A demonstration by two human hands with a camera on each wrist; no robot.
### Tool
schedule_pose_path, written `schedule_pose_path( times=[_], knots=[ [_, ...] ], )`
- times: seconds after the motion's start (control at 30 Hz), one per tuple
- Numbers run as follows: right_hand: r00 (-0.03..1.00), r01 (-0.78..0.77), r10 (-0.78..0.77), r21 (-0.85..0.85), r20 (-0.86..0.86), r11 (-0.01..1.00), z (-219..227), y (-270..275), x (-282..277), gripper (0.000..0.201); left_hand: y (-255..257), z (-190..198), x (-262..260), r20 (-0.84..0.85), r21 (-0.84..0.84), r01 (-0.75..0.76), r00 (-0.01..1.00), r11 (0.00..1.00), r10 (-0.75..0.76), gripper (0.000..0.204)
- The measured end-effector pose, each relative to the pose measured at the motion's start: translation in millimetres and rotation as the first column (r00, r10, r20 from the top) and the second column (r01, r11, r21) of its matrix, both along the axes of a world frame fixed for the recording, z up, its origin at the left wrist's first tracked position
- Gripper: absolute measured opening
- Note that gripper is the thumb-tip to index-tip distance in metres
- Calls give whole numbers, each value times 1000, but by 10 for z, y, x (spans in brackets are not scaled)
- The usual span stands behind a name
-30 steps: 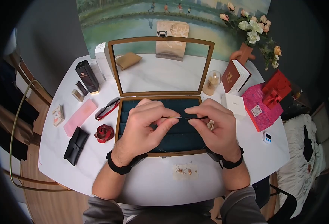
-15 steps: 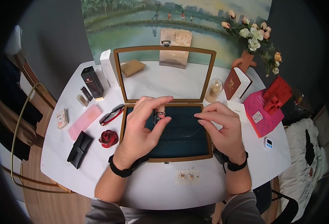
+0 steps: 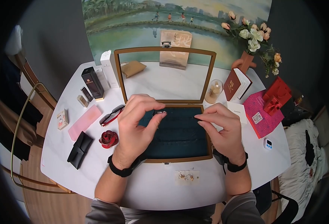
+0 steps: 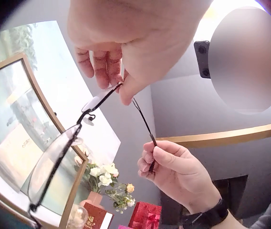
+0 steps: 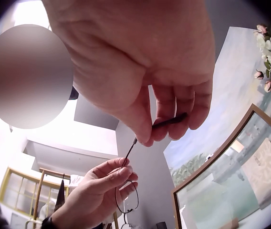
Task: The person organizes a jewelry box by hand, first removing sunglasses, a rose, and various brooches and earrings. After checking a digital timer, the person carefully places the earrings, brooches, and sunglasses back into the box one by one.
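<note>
Thin dark-rimmed eyeglasses [image 4: 58, 164] with clear lenses are held between both hands, above an open wooden box [image 3: 179, 160] lined in dark teal. My left hand [image 3: 136, 125] pinches the frame near one hinge between thumb and forefinger; in the left wrist view the lenses hang out to the left. At the other end of one temple, my right hand [image 3: 224, 127] pinches the dark temple tip [image 5: 171, 121] between thumb and fingers. In the head view the thin rims barely show against the lining.
The box's glass lid [image 3: 165, 49] stands upright behind the hands. To the left lie sunglasses [image 3: 112, 115], a red rose ornament [image 3: 108, 139] and a black case [image 3: 80, 151]. A white box [image 3: 237, 112] sits beside the right hand. An earring card [image 3: 187, 177] lies in front.
The hands have moved apart from near fingertip contact, the left hand shifting left and the right hand slightly right. The head view has tilted up a little.
</note>
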State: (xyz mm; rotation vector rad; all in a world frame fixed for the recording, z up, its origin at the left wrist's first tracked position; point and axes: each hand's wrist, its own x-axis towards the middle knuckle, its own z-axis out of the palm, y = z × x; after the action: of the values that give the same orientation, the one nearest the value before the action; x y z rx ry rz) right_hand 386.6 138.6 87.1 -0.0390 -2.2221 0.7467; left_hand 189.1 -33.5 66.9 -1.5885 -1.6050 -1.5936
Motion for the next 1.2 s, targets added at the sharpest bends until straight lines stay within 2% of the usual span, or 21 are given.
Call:
schedule_pose_path(
  times=[0.1,0.17,0.3,0.43,0.6,1.13,1.2],
  knots=[
    [999,13,-14,-22,-47,1000,-18,10,-7,17,-18,26,24,15,-24,-55,998,998,55,20],
    [993,44,-48,-46,-106,998,-46,32,-21,16,-16,47,26,47,-82,-26,998,996,30,17],
    [991,92,-101,-105,-89,990,-45,0,-40,13,-14,16,45,150,-225,29,989,974,5,10],
    [990,120,-126,-91,-63,989,-73,25,-55,11,6,-29,25,153,-260,14,988,966,27,9],
    [992,106,-112,-107,-50,989,-95,27,-70,11,-1,-36,29,169,-285,2,984,959,48,10],
    [993,105,-109,-68,-49,992,-67,10,-43,12,-11,3,21,75,-244,-49,995,969,69,12],
    [994,110,-110,-88,5,990,-41,-13,-23,15,-6,-12,20,86,-242,-52,993,969,75,12]
  ],
)
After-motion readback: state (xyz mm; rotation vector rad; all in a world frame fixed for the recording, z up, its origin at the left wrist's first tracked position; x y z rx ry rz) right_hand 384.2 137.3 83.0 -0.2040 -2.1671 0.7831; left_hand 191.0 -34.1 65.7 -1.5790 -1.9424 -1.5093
